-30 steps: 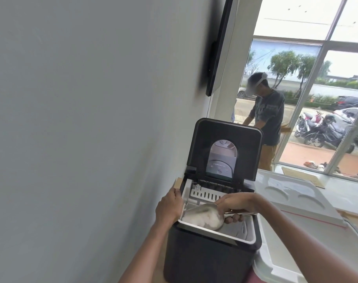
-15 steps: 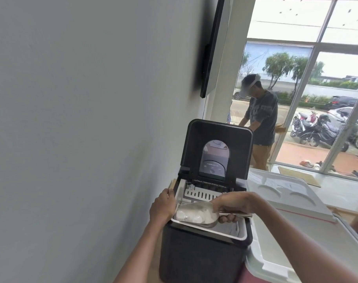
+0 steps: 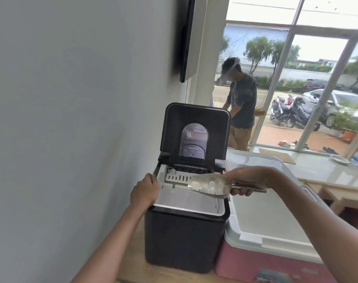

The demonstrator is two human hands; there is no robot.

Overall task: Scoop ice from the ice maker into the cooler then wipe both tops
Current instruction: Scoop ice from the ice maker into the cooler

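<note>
Lifted out of the bin since a second ago, the scoop (image 3: 196, 181) is hanging over the ice maker's (image 3: 184, 237) right rim, lying left-right. It is carrying ice (image 3: 212, 185), its mouth pointing left and its handle reaching over the pink cooler (image 3: 255, 260). The right hand (image 3: 245, 180) is gripping the handle, and the left hand (image 3: 145, 190) is clutching the maker's left rim. The lid (image 3: 196, 119) is standing upright behind. Both boxes are sitting on a wooden table (image 3: 166, 277) against a grey wall (image 3: 72, 119), and a person (image 3: 243, 99) is standing by the window (image 3: 317, 78).
</note>
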